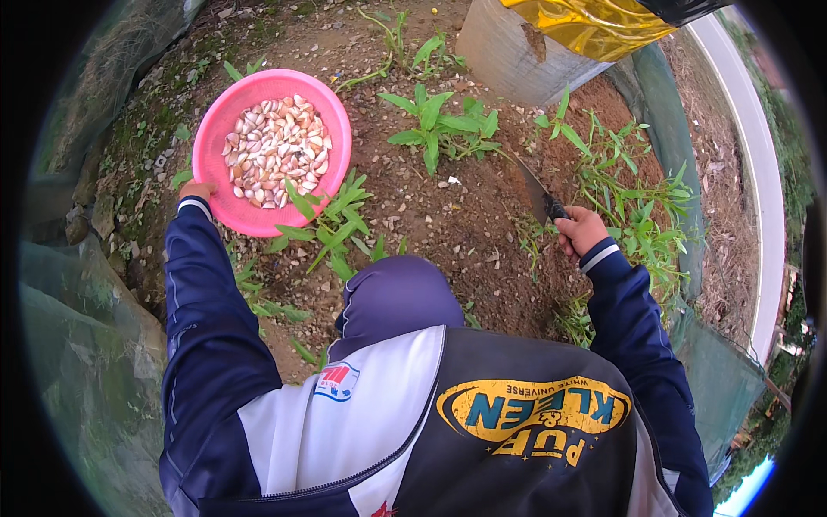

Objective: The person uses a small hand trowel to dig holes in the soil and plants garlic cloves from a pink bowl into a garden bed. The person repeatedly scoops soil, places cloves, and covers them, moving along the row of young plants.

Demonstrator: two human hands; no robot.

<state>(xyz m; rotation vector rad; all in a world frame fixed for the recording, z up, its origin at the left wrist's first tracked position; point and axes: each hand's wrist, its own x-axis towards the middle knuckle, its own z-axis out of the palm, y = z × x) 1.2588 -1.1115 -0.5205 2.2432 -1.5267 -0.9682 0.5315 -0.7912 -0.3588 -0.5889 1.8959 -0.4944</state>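
Note:
My left hand grips the rim of a round pink plastic basket at its near left side. Many loose garlic cloves, whitish to pinkish brown, cover the basket's bottom. My right hand is closed around the black handle of a knife-like blade. That dark blade points up and left, just over the brown soil; whether its tip touches the ground I cannot tell. Leafy green plants overlap the basket's near right rim.
Stony soil lies between my hands, with a leafy plant in it. More greenery grows at the right. A pale container with gold wrapping stands at the far right. Green netting borders the left; a pale road strip runs beyond the right edge.

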